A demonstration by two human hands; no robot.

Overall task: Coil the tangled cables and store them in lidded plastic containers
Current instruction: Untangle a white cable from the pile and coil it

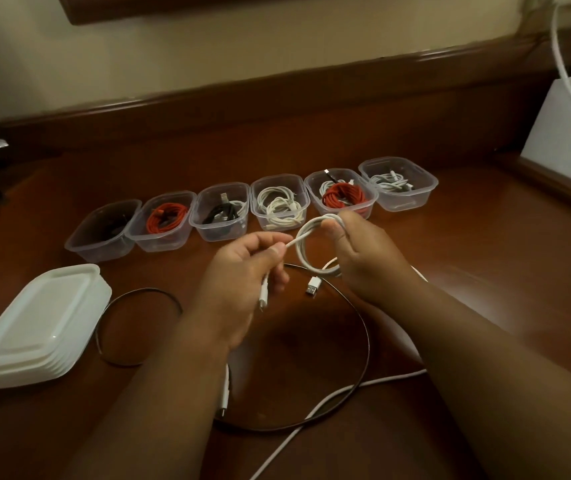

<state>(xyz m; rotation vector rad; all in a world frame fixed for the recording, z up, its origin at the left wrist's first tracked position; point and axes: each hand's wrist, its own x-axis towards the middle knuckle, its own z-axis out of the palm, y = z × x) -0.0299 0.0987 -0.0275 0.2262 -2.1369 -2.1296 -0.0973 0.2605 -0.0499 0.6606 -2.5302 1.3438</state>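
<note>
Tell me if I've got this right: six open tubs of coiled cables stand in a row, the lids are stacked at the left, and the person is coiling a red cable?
Not quite: the cable being coiled is white, not red, as the head view shows. The right hand holds the loops and the left hand pinches the free end. The six open tubs and the stacked lids at the left are as you say.

Dim, warm indoor light leaves the wooden table dark brown, with soft glare on its polished surface. Forearms fall into shadow. Wide-angle distortion bends the edges; detail is slightly soft.
</note>
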